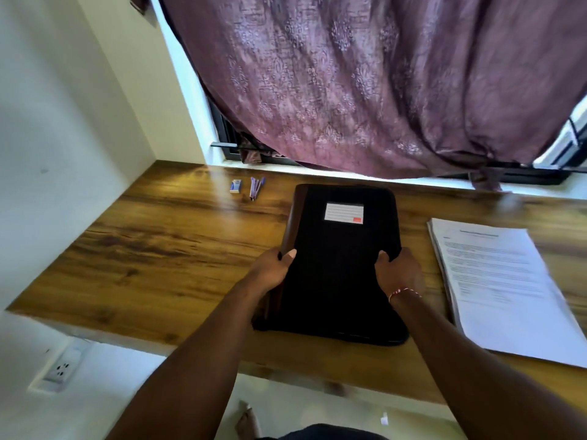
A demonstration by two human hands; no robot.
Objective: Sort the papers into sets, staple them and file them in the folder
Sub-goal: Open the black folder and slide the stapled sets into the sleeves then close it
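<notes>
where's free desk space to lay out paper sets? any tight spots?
Biggest bare patch: the desk left of the folder, from the wall to the folder's edge, this side of the stapler and small box. A smaller strip lies behind the paper stack, under the curtain. Tight: the gap between folder and stack, where the right hand grips.

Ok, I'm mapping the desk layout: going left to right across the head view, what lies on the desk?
Small blue box → purple stapler → black folder → stack of papers.
</notes>
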